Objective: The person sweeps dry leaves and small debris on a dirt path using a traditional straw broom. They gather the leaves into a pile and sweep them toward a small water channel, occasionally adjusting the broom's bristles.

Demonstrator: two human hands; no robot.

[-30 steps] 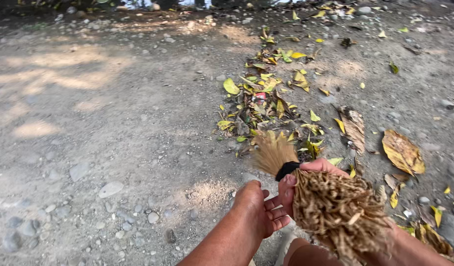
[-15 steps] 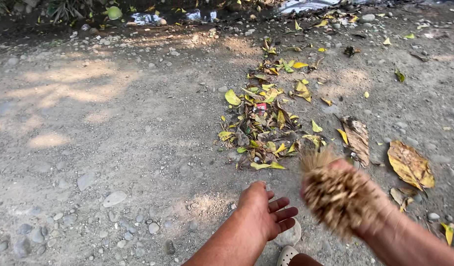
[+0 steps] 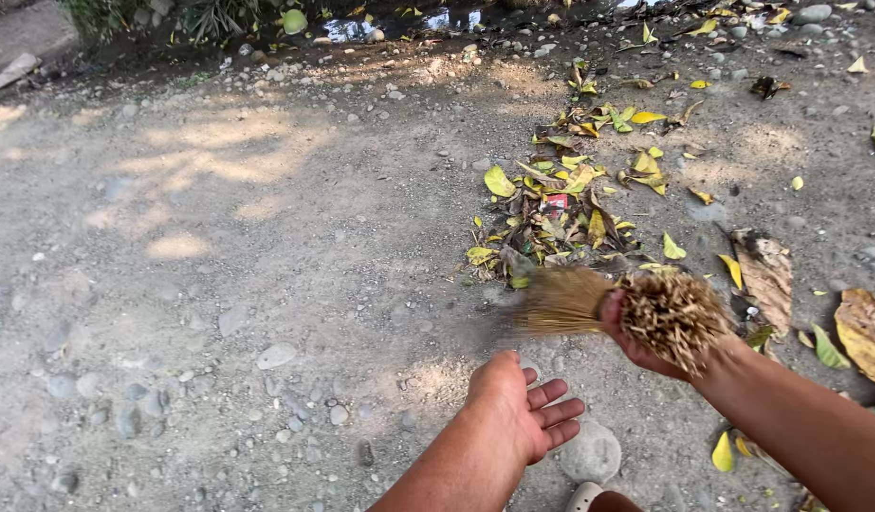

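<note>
My right hand (image 3: 636, 343) grips a short stick broom (image 3: 589, 303) made of bundled thin twigs; its blurred bristle end points left, just below a pile of yellow and brown leaves (image 3: 561, 218) on the dirt ground. The cut twig ends stick out toward me over my wrist. My left hand (image 3: 518, 408) hangs free below the broom, fingers apart, holding nothing.
Large dry brown leaves (image 3: 769, 275) lie at the right. Scattered stones cover the ground, with one big round stone (image 3: 591, 453) near my foot (image 3: 585, 497). A wet ditch with litter and plants (image 3: 380, 24) runs along the top edge.
The broom has swung from in front of me up and to the left, with bristles now at the pile's lower edge. My left hand let go of the broom and dropped away.
</note>
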